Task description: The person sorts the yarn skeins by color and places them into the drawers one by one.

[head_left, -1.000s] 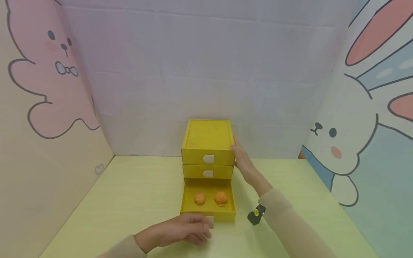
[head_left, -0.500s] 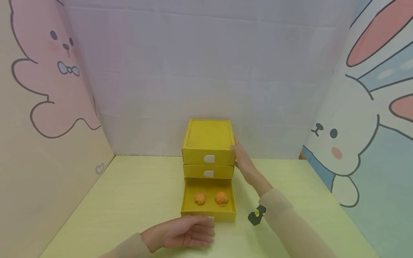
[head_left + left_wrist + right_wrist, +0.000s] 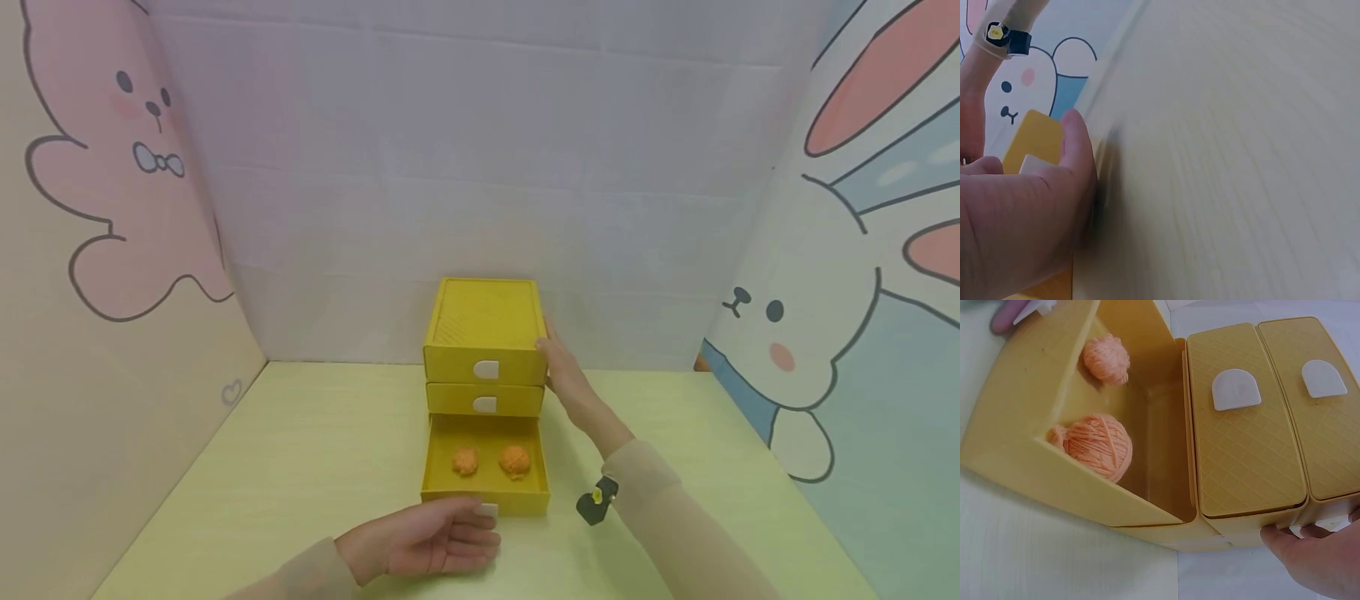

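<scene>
A yellow drawer unit (image 3: 489, 312) stands against the back wall, its bottom drawer (image 3: 483, 502) pulled out. Two balls of orange yarn lie inside: a smaller yarn ball (image 3: 465, 461) on the left and a larger yarn ball (image 3: 514, 460) on the right. My left hand (image 3: 431, 537) is at the drawer's front, fingers extended and thumb right by the white pull tab (image 3: 488, 509). In the left wrist view, the left thumb (image 3: 1077, 147) overlaps the yellow front. My right hand (image 3: 567, 377) rests along the unit's right side, and the right wrist view shows its fingertips (image 3: 1275, 537) against that side.
The two upper drawers, a middle drawer (image 3: 450, 399) and a top drawer (image 3: 450, 365), are closed, each with a white tab. A light tabletop (image 3: 322, 442) surrounds the unit. A white back wall (image 3: 480, 167) and cartoon-printed side walls enclose the space.
My left hand has rolled from palm down to palm sideways, its fingers straightening in front of the drawer. My right hand, the drawer and the yarn balls stay where they were.
</scene>
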A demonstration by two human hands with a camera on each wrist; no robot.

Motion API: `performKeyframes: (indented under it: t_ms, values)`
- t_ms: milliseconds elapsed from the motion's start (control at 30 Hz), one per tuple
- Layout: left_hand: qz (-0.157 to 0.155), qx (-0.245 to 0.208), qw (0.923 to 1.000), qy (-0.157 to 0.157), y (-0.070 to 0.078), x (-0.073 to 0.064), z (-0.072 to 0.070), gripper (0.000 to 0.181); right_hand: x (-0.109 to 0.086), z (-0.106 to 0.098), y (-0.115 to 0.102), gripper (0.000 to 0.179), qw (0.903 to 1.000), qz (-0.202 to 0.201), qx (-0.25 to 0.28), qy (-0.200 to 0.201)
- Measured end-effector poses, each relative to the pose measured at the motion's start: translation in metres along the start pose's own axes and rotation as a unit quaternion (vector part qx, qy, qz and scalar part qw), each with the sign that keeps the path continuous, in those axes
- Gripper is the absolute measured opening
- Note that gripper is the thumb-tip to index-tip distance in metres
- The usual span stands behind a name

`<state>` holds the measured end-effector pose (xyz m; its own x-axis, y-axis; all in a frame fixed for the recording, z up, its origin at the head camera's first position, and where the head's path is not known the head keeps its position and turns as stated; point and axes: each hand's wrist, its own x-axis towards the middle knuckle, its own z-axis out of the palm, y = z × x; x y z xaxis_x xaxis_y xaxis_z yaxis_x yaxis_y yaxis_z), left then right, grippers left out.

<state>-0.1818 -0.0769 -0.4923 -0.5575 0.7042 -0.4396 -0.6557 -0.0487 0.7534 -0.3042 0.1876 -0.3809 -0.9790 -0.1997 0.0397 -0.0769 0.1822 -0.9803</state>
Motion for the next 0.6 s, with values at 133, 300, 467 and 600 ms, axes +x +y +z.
performKeyframes:
  t_ms: [133, 300, 467, 600]
  values:
    - [0.0, -0.02, 0.9998, 0.007, 0.002, 0.004, 0.002, 0.067, 0.001, 0.0, 0.001, 0.067, 1.0, -0.003, 0.001, 0.001]
    - [0.004, -0.038, 0.9991, 0.017, 0.003, 0.008, 0.002, 0.065, 0.001, 0.0, 0.0, 0.068, 1.0, -0.004, 0.002, -0.003]
    - [0.03, -0.046, 0.9977, 0.04, 0.002, 0.012, 0.001, 0.06, 0.0, -0.001, 0.0, 0.068, 1.0, -0.006, 0.001, -0.005]
    - [0.05, -0.049, 0.9958, 0.06, 0.004, 0.016, 0.001, 0.058, 0.0, 0.0, 0.001, 0.068, 1.0, -0.005, 0.0, -0.001]
